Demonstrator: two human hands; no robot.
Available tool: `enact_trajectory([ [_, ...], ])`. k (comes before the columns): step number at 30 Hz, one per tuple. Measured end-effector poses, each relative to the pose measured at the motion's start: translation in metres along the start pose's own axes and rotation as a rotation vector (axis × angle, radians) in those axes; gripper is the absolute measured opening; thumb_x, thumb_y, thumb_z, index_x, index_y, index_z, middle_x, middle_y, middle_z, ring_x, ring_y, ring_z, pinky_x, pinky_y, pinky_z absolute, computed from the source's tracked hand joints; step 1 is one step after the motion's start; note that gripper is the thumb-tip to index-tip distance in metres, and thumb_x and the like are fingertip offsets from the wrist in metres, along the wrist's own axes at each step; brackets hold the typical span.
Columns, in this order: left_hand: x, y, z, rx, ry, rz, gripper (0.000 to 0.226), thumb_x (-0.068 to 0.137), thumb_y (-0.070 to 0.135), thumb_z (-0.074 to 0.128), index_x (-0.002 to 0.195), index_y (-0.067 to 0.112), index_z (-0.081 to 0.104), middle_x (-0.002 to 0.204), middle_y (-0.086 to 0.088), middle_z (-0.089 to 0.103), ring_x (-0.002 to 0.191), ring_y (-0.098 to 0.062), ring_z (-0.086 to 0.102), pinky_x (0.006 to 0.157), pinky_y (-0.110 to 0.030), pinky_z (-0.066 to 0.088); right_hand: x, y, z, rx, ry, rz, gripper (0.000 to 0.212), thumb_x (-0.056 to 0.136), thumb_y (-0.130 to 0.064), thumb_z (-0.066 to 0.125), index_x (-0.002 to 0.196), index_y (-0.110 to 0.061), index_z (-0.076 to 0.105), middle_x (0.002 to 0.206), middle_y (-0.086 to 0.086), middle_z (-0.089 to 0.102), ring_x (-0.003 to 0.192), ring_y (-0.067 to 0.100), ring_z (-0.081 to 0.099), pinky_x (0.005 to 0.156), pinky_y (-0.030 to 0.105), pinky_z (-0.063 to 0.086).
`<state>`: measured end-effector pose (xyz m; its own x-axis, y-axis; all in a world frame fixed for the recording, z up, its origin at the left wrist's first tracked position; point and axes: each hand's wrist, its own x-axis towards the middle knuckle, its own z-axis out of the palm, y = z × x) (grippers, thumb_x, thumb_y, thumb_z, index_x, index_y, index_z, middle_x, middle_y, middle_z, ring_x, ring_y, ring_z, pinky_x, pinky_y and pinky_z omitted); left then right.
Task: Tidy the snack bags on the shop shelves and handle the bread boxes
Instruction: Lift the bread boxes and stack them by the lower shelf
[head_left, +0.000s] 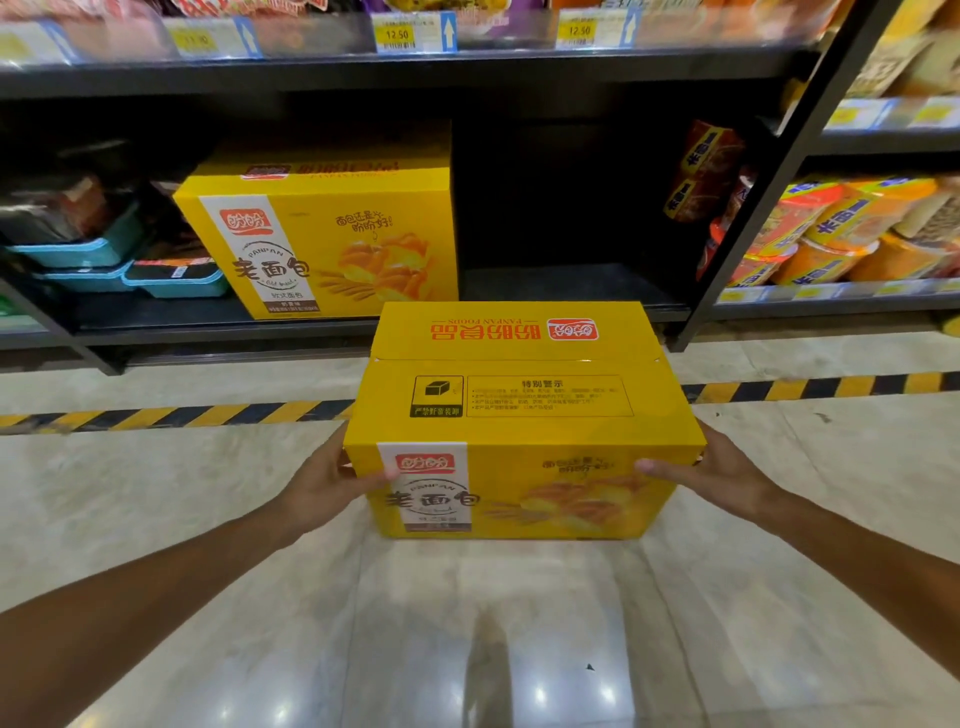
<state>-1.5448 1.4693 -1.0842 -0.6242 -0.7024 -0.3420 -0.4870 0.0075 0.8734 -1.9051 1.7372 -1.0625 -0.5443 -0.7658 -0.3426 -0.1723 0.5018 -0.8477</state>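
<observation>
At centre frame, both hands clamp the yellow bread box (519, 447): left hand (332, 480) and right hand (714, 475) gripping its ends. Stiff cardboard, probably light; end-holds suit it.

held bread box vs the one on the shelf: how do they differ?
1. The held box is gripped by the left hand and right hand at its side walls, out over the floor; the shelf box sits untouched on the bottom shelf.
2. The held box shows its top flaps with upside-down print; the shelf box shows mainly its front.

Shared: the same yellow carton and bread picture.
</observation>
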Motion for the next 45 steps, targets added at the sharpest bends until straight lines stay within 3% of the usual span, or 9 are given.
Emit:
enact_trajectory([
  [8,0.014,0.061,-0.026,0.085,0.163,0.015,0.051,0.089,0.058,0.066,0.137,0.043,0.056,0.104,0.005,0.080,0.095,-0.016,0.076,0.087,-0.044,0.061,0.017,-0.038,-0.021,-0.113,0.276,-0.104,0.051,0.077,-0.068,0.069,0.120,-0.041,0.062,0.104,-0.006,0.075,0.096,0.017,0.073,0.086,0.051,0.062],
  [13,0.030,0.065,-0.019,-0.051,0.285,-0.047,0.048,0.091,0.048,0.072,0.134,0.032,0.054,0.110,-0.001,0.076,0.099,-0.019,0.073,0.103,-0.053,0.053,0.033,-0.037,-0.022,0.030,0.290,-0.136,0.058,0.094,-0.024,0.072,0.148,-0.018,0.050,0.130,0.005,0.066,0.116,0.020,0.063,0.095,0.046,0.056],
  [16,0.030,0.054,-0.009,-0.104,0.193,-0.051,0.066,0.091,0.019,0.077,0.144,0.036,0.042,0.133,0.000,0.064,0.109,-0.016,0.068,0.091,-0.042,0.059,0.039,-0.027,-0.017,0.079,0.200,-0.185,0.071,0.095,-0.007,0.069,0.157,-0.018,0.037,0.145,0.001,0.053,0.134,0.020,0.053,0.097,0.039,0.053],
  [20,0.027,0.034,0.004,-0.115,0.081,-0.053,0.093,0.090,0.020,0.076,0.158,0.047,0.020,0.142,0.003,0.058,0.118,-0.017,0.064,0.068,-0.027,0.062,0.044,-0.013,-0.005,0.053,0.075,-0.041,0.075,0.100,-0.040,0.062,0.162,-0.037,0.021,0.149,-0.006,0.046,0.131,0.019,0.049,0.100,0.041,0.048],
  [24,0.029,0.035,0.009,-0.094,0.103,-0.069,0.082,0.092,0.033,0.073,0.157,0.045,0.024,0.139,0.005,0.060,0.111,-0.013,0.066,0.086,-0.042,0.061,0.047,-0.009,0.002,0.047,0.068,0.093,0.078,0.091,-0.067,0.050,0.160,-0.035,0.029,0.157,0.002,0.046,0.141,0.032,0.047,0.118,0.056,0.037],
  [30,0.027,0.048,0.000,-0.057,0.163,-0.064,0.067,0.098,0.039,0.065,0.155,0.046,0.031,0.129,0.000,0.066,0.107,-0.016,0.065,0.083,-0.037,0.057,0.040,-0.018,-0.009,-0.145,0.139,0.041,0.057,0.102,-0.056,0.047,0.151,-0.027,0.047,0.137,0.006,0.059,0.129,0.035,0.056,0.100,0.044,0.047],
  [34,0.022,0.055,-0.007,-0.063,0.134,-0.094,0.073,0.094,0.045,0.068,0.156,0.050,0.028,0.127,0.002,0.063,0.101,-0.013,0.065,0.074,-0.034,0.055,0.032,-0.014,-0.015,-0.177,0.120,0.049,0.075,0.087,-0.072,0.051,0.147,-0.027,0.054,0.135,0.005,0.064,0.116,0.032,0.066,0.090,0.055,0.060],
  [39,0.007,0.041,-0.001,-0.045,0.076,-0.124,0.086,0.088,0.043,0.075,0.155,0.054,0.022,0.142,0.007,0.056,0.123,-0.020,0.058,0.101,-0.046,0.052,0.027,-0.013,-0.007,-0.170,0.037,0.076,0.063,0.097,-0.057,0.056,0.153,-0.029,0.045,0.138,0.004,0.061,0.118,0.032,0.065,0.083,0.051,0.062],
  [45,-0.008,0.028,-0.006,0.028,-0.076,-0.064,0.116,0.069,0.025,0.089,0.157,0.052,0.018,0.123,0.031,0.059,0.114,0.000,0.059,0.100,-0.041,0.052,0.010,-0.003,-0.010,-0.077,-0.100,0.042,0.089,0.082,-0.037,0.082,0.155,-0.039,0.031,0.130,-0.017,0.058,0.112,0.011,0.063,0.076,0.024,0.055],
])
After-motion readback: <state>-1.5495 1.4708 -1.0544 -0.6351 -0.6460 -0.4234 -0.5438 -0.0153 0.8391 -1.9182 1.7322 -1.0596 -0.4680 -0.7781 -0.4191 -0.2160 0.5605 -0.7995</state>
